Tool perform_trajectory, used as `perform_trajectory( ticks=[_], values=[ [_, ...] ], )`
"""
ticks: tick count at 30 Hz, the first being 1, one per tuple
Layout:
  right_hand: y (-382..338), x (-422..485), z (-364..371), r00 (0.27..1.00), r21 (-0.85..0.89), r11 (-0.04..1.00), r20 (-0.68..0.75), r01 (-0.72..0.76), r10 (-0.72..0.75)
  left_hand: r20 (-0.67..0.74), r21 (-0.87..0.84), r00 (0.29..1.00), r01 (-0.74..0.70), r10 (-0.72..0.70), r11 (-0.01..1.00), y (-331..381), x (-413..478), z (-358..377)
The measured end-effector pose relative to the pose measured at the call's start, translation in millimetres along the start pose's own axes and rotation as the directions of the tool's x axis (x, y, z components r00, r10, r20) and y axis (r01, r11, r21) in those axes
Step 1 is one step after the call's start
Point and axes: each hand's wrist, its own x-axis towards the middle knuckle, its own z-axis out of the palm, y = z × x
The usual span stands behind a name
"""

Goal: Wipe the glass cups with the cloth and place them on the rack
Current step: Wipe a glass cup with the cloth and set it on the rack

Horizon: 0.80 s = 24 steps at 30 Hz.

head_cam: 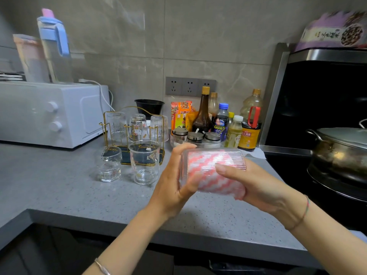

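Observation:
A ribbed glass cup (pixel 228 155) lies on its side in the air above the counter, with a pink-and-white cloth (pixel 216 179) stuffed inside it. My left hand (pixel 174 185) grips the cup's base end. My right hand (pixel 256 185) holds the cloth at the cup's mouth, thumb on the outside of the glass. A gold wire rack (pixel 105 124) at the back carries three upturned glasses (pixel 137 128). In front of the rack stand a small patterned glass (pixel 109 163) and a glass mug (pixel 145 161), both upright.
A white microwave (pixel 49 114) fills the back left, with jugs (pixel 53 44) on top. Sauce bottles (pixel 220 120) and spice jars (pixel 195 136) crowd the wall behind the cup. A metal pot (pixel 341 151) sits on the black stove at right. The grey counter edge (pixel 139 225) runs below my hands.

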Motion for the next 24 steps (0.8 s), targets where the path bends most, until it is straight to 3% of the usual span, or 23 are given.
perform_trajectory(
  ticks=[3, 6, 10, 12, 15, 18, 24],
  values=[
    [-1.8, -0.9, 0.4, 0.999, -0.050, 0.999, -0.047, 0.016, -0.018, 0.024, -0.048, 0.999, 0.029, -0.027, 0.998, 3.4, 0.7, 1.3],
    [-1.8, 0.9, 0.2, 0.992, -0.257, 0.965, -0.100, 0.047, -0.075, 0.040, -0.162, 0.972, 0.234, -0.230, 0.959, 9.3, 3.0, 3.9],
    [-1.5, 1.3, 4.3, 0.983, -0.410, 0.907, -0.105, 0.094, -0.149, 0.152, -0.294, 0.798, 0.600, -0.584, 0.744, 12.6, 8.2, 6.2],
    [1.5, 2.9, 4.4, 0.970, -0.414, 0.902, -0.142, 0.123, -0.197, 0.234, -0.359, 0.730, 0.679, -0.643, 0.640, 16.2, 10.0, 4.5],
    [5.4, 5.1, 4.4, 0.955, -0.396, 0.910, -0.203, 0.121, -0.215, 0.192, -0.425, 0.757, 0.638, -0.625, 0.642, 18.2, 11.2, 3.5],
    [-0.4, 4.5, 4.5, 0.967, -0.372, 0.922, -0.179, 0.106, -0.184, 0.065, -0.392, 0.828, 0.535, -0.557, 0.748, 15.7, 11.5, 5.6],
    [-5.2, 4.0, -5.9, 0.990, -0.383, 0.922, -0.100, 0.049, -0.094, -0.048, -0.154, 0.974, 0.212, -0.221, 0.965, 9.5, 3.1, 3.1]
  ],
)
